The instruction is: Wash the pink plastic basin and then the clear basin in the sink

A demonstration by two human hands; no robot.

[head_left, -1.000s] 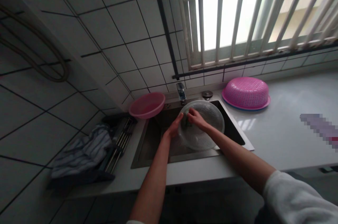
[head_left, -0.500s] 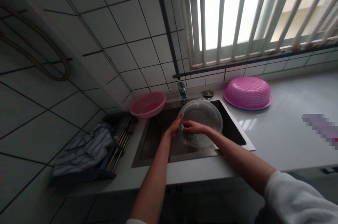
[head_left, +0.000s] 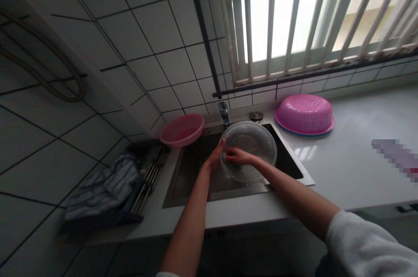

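A clear, see-through basin with a fine mesh-like pattern (head_left: 257, 140) is held tilted in the steel sink (head_left: 222, 189). At its left rim is my left hand (head_left: 215, 157), thumb up along the edge and fingers hidden behind the wall, gripping it. My right hand (head_left: 240, 156) is inside the basin near that same rim, its fingers closed over a greenish cloth (head_left: 233, 164). Most of the cloth is covered by the hand.
A pink basin (head_left: 183, 131) rests at the sink's back left corner, beside the faucet (head_left: 224, 113). On the right counter lies an upturned pink colander (head_left: 305, 113). A striped towel (head_left: 104, 185) covers part of a dark rack (head_left: 150, 177) on the left. A drain cover (head_left: 256, 116) sits behind the sink.
My right hand has shifted slightly within the clear basin, and less of the greenish cloth shows now. The basin has turned or tilted a little; my left hand stays at its rim.
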